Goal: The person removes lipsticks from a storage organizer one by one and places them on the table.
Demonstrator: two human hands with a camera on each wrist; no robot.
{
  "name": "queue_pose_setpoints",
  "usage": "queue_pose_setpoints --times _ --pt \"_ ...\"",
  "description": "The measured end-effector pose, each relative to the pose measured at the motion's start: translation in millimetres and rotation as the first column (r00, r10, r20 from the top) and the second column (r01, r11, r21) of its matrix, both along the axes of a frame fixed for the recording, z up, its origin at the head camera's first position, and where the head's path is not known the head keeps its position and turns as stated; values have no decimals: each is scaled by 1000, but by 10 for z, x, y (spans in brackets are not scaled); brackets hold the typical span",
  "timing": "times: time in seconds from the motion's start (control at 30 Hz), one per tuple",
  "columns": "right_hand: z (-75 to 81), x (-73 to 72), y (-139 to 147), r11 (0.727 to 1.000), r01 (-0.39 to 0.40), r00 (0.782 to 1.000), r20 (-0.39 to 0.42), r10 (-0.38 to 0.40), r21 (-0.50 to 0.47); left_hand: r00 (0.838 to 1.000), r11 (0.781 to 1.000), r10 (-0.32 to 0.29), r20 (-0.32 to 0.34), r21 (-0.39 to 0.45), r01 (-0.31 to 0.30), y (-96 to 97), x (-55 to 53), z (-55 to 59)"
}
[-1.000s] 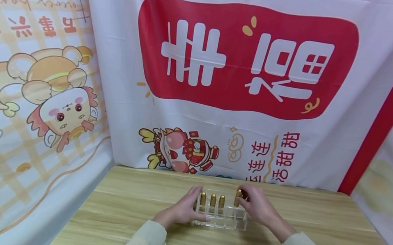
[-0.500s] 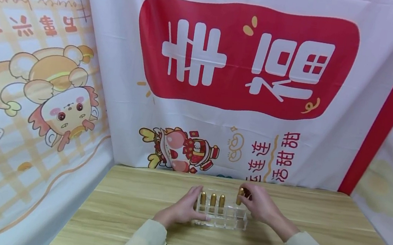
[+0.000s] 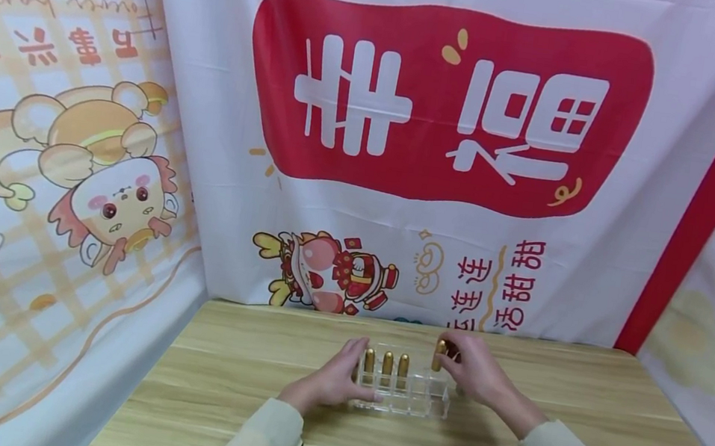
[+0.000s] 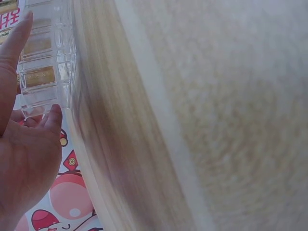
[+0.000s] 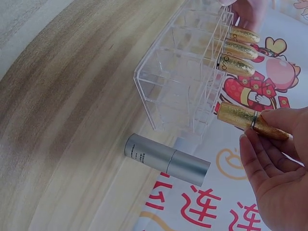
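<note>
A clear lipstick organizer [image 3: 402,402] with compartments stands on the wooden table. Three gold lipsticks [image 3: 388,363] stand upright in its back row, toward the left; their rounded gold ends also show in the right wrist view. My left hand [image 3: 337,375] holds the organizer's left end, thumb along the front and fingers behind. Above the right part of the back row, my right hand [image 3: 470,370] pinches another gold lipstick [image 5: 236,114] between thumb and fingers. Its lower end is out of the compartments in the right wrist view.
A silver tube [image 5: 166,159] stands on the table just beside the organizer's right end, below my right hand. Behind the table [image 3: 237,418] hangs a white cloth [image 3: 208,120] with red prints, and patterned cloth lines the left side.
My right hand has moved slightly up and to the right, raising the gold lipstick from the back row. The left hand and the organizer have stayed in place.
</note>
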State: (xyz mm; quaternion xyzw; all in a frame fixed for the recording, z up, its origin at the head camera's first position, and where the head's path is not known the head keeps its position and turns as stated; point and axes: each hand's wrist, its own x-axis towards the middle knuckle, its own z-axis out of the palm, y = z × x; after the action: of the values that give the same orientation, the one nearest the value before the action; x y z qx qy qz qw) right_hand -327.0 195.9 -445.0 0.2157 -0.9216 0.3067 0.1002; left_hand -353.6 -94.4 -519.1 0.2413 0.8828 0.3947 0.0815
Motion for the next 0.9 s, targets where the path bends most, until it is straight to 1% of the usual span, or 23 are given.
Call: queue_pose_setpoints --times 0.2,0.37,0.67,0.9 --pt "24 -2 1 1000 13 1000 22 -13 -1 1000 1000 3 16 -3 -3 0 3 4" --pt "38 9 8 1000 11 1000 6 -11 8 1000 1000 -5 15 -14 5 -4 10 6" --pt "53 3 41 1000 2 1000 -2 -2 -14 1000 1000 -4 9 -1 4 3 5 8" --pt "56 -11 50 1000 -6 1000 -15 6 -7 1000 1000 -4 9 4 4 2 -1 12"
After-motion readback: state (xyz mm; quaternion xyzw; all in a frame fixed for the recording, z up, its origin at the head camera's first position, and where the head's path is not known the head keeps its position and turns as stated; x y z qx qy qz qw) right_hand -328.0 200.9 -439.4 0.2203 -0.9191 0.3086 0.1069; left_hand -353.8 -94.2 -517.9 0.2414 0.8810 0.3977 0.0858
